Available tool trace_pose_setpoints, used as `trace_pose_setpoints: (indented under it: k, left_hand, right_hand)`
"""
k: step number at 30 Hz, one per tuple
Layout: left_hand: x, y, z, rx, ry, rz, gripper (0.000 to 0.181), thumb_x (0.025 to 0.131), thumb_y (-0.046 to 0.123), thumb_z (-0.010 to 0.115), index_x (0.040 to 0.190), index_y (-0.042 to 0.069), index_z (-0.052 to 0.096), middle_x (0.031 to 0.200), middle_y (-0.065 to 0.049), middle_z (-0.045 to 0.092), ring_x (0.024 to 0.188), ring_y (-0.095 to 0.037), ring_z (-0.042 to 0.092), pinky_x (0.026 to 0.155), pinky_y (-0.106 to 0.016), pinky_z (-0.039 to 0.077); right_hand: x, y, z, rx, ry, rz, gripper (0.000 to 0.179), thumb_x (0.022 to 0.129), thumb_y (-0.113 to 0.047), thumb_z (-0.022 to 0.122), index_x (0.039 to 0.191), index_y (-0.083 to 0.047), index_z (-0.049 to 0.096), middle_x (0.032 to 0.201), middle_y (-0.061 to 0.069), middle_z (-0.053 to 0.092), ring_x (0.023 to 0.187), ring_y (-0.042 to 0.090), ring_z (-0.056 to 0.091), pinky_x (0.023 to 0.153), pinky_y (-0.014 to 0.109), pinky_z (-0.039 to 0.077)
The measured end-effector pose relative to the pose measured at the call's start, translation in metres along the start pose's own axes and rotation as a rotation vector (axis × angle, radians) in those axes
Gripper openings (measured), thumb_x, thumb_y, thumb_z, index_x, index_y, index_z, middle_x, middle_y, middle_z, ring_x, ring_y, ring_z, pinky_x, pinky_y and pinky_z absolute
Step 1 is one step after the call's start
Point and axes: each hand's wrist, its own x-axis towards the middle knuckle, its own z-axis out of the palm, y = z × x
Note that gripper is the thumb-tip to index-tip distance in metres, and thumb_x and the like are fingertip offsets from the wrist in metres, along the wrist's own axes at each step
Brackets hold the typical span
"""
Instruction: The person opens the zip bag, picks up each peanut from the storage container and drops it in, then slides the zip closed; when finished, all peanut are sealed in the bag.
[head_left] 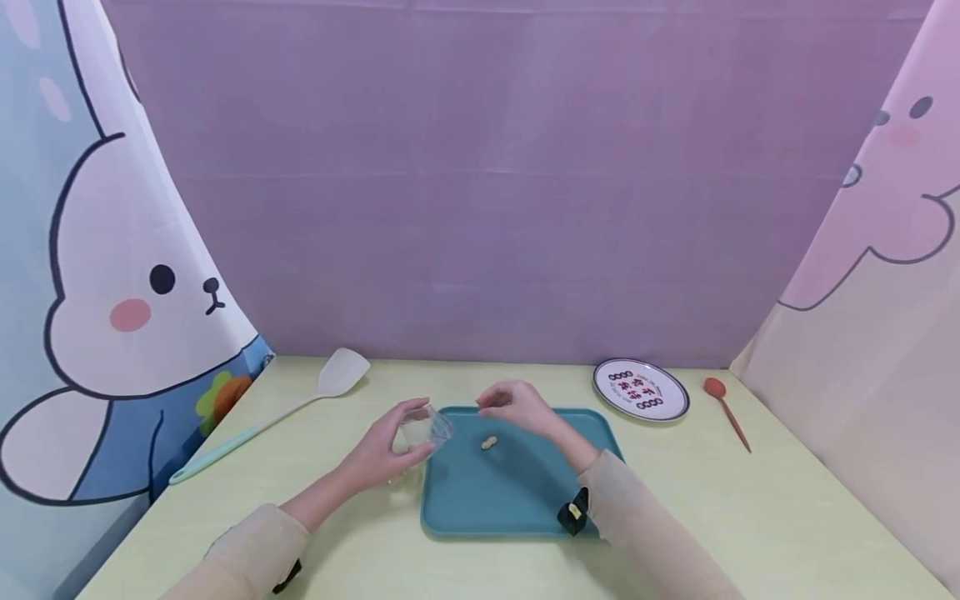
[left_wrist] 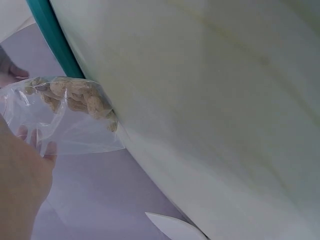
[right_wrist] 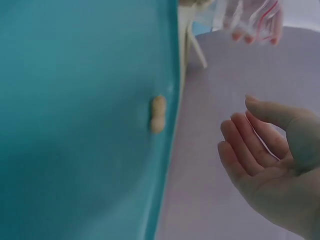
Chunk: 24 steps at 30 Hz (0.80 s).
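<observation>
My left hand grips a clear plastic zip bag beside the left edge of a teal tray. Several unshelled peanuts show inside the bag in the left wrist view. A single peanut lies on the tray, apart from both hands. Above the tray's far part is my right hand, palm turned toward the bag. In the right wrist view its fingers are loosely bent and nothing is between them; the bag's red-lined opening is a short way off.
Leftward on the pale table lies a white spatula with a green handle. At the back right are a white patterned plate and a red-brown spoon. A purple curtain closes off the table's rear.
</observation>
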Motion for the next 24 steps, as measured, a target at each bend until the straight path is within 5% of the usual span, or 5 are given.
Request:
trace_pose_setpoints:
  k: [14, 24]
  left_hand:
    - [0.0, 0.003, 0.001, 0.008, -0.011, -0.016, 0.062, 0.081, 0.02, 0.074, 0.133, 0.003, 0.045, 0.12, -0.006, 0.063, 0.116, -0.023, 0.057, 0.099, -0.049, 0.042]
    - [0.001, 0.002, 0.0, 0.012, -0.01, -0.013, 0.062, 0.081, 0.02, 0.074, 0.133, 0.002, 0.045, 0.119, -0.006, 0.063, 0.116, -0.023, 0.057, 0.099, -0.049, 0.042]
  right_hand:
    - [0.003, 0.033, -0.002, 0.076, -0.22, 0.172, 0.032, 0.088, -0.012, 0.064, 0.117, 0.004, 0.06, 0.112, 0.015, 0.065, 0.103, 0.025, 0.062, 0.086, 0.035, 0.052]
    - [0.004, 0.041, 0.008, -0.014, -0.229, 0.265, 0.024, 0.084, -0.013, 0.069, 0.107, -0.004, 0.068, 0.099, 0.005, 0.068, 0.086, 0.013, 0.06, 0.077, 0.031, 0.051]
